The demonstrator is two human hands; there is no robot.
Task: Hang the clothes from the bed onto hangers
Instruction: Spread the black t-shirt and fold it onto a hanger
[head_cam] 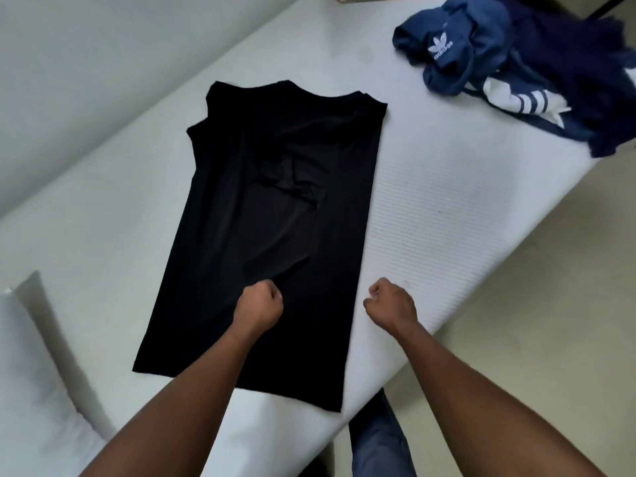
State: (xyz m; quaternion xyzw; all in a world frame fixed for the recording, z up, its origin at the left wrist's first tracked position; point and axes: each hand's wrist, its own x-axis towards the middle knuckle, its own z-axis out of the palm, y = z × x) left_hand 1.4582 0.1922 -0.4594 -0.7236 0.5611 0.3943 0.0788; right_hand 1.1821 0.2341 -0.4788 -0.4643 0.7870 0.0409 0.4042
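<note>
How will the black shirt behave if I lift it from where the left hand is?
Probably floppy: the black shirt lies flat on the bed with soft creases running from the left hand, so it should drape and sag. Likely light, since the thin cloth hugs the bed. Its folded-in sleeves may fall open.

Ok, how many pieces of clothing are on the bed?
2, at least: a black shirt spread flat in front, and a blue heap at the far right, which may hide more garments.

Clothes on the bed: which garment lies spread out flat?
The black shirt: it lies spread flat, while the blue clothes are bunched in a heap farther off.
</note>
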